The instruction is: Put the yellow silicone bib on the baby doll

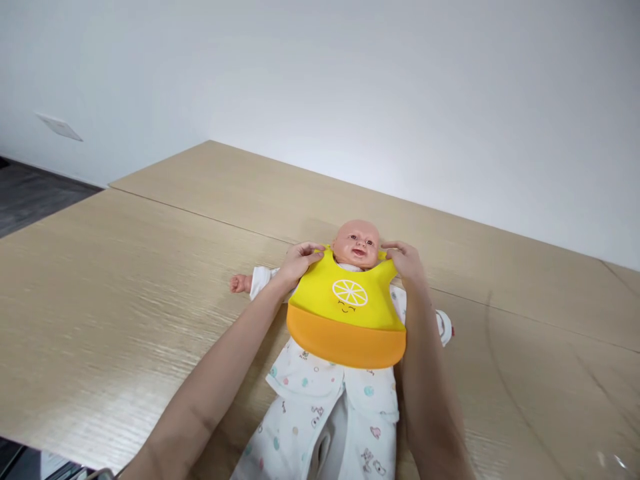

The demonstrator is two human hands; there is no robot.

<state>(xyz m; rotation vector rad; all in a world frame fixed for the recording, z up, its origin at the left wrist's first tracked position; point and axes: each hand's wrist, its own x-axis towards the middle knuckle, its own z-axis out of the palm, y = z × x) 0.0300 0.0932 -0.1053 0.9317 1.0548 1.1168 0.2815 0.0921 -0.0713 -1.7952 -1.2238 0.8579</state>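
Observation:
A baby doll (pixel 356 244) lies on its back on a light wood-grain table (pixel 125 293), dressed in a white printed outfit (pixel 320 413). Across its chest sits a yellow silicone bib (pixel 345 300) with a lemon-slice design and an orange catch pocket (pixel 346 343). My left hand (pixel 299 261) pinches the bib's upper strap beside the doll's neck. My right hand (pixel 406 261) grips the opposite strap. The fastening behind the neck is hidden.
A seam crosses the table behind the doll, and the far table edge meets a white wall. A dark floor (pixel 35 197) shows beyond the table at the left, and a small wall plate (pixel 59 126) sits low on the wall.

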